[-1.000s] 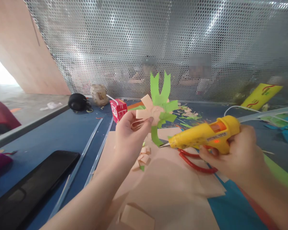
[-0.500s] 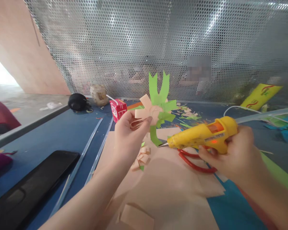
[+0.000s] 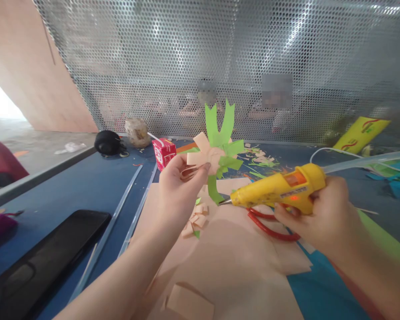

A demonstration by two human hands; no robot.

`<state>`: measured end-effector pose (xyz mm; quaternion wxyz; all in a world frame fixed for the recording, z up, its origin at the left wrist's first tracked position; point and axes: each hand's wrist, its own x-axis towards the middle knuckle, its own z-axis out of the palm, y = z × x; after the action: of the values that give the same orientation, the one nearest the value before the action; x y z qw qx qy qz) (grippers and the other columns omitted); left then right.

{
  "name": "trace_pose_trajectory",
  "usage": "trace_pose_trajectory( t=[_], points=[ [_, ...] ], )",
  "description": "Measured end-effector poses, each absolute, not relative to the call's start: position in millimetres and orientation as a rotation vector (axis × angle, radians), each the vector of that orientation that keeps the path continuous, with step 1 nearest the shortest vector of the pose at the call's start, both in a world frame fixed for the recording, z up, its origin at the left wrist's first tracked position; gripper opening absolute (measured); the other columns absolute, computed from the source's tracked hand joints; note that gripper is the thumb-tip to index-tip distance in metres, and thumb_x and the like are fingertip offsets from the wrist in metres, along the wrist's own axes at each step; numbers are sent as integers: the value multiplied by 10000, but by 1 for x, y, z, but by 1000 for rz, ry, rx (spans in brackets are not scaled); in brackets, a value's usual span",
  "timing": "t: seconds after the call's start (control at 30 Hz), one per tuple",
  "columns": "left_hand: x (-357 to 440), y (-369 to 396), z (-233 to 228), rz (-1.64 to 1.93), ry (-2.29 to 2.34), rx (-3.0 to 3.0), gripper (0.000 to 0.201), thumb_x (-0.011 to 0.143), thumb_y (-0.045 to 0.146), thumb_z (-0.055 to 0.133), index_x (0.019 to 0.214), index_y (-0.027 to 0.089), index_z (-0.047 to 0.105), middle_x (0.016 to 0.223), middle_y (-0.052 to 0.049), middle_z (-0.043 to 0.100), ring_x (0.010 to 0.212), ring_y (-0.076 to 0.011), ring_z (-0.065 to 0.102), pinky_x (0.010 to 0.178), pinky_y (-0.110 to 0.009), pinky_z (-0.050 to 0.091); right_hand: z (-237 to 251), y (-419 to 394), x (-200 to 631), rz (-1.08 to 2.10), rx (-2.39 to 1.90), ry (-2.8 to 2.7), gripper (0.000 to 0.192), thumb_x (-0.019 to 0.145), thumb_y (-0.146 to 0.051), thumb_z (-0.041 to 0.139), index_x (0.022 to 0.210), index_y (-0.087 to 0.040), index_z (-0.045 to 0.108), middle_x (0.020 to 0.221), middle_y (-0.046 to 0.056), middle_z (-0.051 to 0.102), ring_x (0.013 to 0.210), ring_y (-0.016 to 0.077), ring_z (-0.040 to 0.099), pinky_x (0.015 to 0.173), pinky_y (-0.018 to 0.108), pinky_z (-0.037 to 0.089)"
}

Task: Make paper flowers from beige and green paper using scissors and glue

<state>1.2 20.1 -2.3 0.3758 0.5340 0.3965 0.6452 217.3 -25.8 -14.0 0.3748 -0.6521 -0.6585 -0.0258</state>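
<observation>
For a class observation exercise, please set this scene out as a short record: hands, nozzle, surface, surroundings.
Left hand: pinching the green-and-peach paper piece
Right hand: gripping the yellow glue gun, red light lit
Nozzle: at the lower green strip; contact unclear
Below: peach paper sheets, red handles
Left side: black phone, clear rods
Beyond left hand: red drink carton with straw

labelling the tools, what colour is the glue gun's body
The glue gun's body is yellow, seen best in the head view.
</observation>
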Motion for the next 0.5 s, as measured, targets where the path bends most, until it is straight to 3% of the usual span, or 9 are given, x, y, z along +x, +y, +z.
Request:
trace_pose_trajectory(
  t=[0.3, 0.5],
  points=[
    [0, 20, -2, 1664, 1039, 1366, 129, 678, 217, 625, 787, 162, 583, 748, -11, 662, 682, -120, 625, 600, -198, 483, -15, -24, 220, -38, -1695, -1697, 416, 496, -488, 638, 733, -170, 513, 562, 53, 612, 477, 214, 613, 352, 255, 456],
    [-1, 22, -2, 1666, 1047, 1367, 127, 678, 214, 624, 785, 167, 576, 737, -4, 655, 664, -115, 619, 599, -201, 483, -17, -25, 217, -189, -1661, -1715, 366, 558, -507, 583, 699, -189, 468, 554, 50, 612, 453, 200, 608, 307, 229, 421]
  ],
)
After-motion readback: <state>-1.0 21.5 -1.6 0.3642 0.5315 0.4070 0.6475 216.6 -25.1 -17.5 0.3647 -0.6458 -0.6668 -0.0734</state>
